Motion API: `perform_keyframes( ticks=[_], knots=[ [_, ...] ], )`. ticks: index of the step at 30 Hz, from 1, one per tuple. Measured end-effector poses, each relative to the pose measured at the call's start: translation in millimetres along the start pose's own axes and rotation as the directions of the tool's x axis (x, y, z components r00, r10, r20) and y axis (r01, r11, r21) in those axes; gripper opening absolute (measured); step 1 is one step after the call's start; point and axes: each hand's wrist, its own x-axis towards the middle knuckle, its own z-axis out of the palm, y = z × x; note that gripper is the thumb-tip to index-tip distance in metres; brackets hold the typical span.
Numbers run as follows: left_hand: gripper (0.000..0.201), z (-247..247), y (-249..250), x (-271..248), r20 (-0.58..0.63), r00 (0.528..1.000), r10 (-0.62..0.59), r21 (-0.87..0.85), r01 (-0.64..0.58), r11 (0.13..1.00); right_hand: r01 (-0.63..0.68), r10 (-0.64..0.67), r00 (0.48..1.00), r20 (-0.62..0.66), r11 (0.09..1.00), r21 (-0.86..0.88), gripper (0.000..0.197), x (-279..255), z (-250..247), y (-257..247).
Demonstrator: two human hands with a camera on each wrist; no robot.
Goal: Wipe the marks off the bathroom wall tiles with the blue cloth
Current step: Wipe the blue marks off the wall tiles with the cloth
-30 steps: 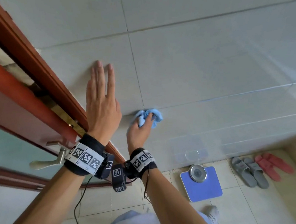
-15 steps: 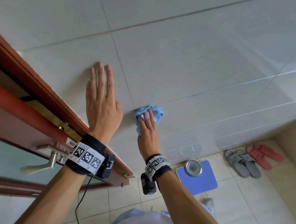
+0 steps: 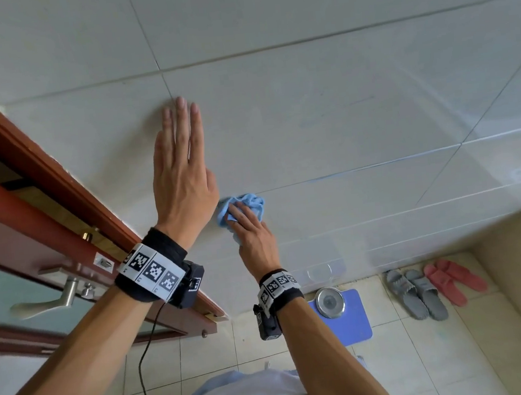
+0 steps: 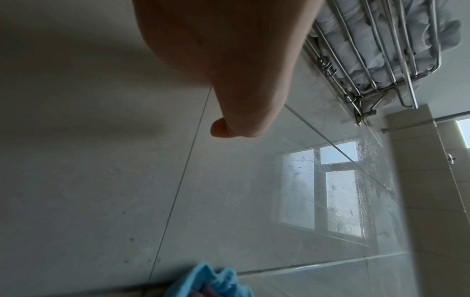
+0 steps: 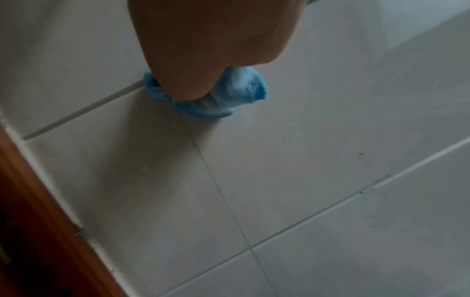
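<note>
The blue cloth point(image 3: 250, 200) is bunched against the pale wall tiles point(image 3: 325, 119), on a horizontal grout line just below and right of my left hand. My right hand point(image 3: 251, 230) presses it to the wall with fairly straight fingers laid over it. In the right wrist view the cloth point(image 5: 244, 88) bulges out on both sides of my right hand point(image 5: 211, 40). My left hand point(image 3: 181, 160) lies flat and open on the tile above, holding nothing. A faint blue streak point(image 3: 340, 174) runs along the grout to the right of the cloth. In the left wrist view the cloth point(image 4: 211, 281) shows at the bottom edge.
A red-brown door frame point(image 3: 41, 175) and a door with a metal handle point(image 3: 54, 296) stand close on the left. On the floor below are a blue scale point(image 3: 349, 320), grey slippers point(image 3: 417, 293) and pink slippers point(image 3: 454, 280). A wire towel rack point(image 4: 368, 60) hangs higher on the wall.
My right hand went from gripping the bunched cloth to laying its fingers flat over it, and the cloth slid a little left along the grout line. The left hand stayed flat on the wall.
</note>
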Motion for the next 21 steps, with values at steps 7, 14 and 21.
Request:
perform_keyframes(
  ticks=[7, 14, 21],
  knots=[
    [0.094, 11, 34, 8, -0.002, 1.0, 0.002, -0.044, -0.002, 0.999, -0.17, 0.161, 0.948, -0.275, 0.985, -0.011, 0.074, -14, -52, 83],
    [0.092, 23, 100, 26, -0.05, 0.996, -0.079, -0.083, 0.075, 0.994, -0.208, 0.193, 0.943, -0.27, 0.978, -0.027, 0.072, -17, -94, 129],
    [0.091, 25, 140, 37, -0.09, 0.979, -0.181, -0.082, 0.174, 0.981, -0.243, 0.214, 0.922, -0.324, 0.969, -0.053, 0.073, -22, -136, 188]
  ],
)
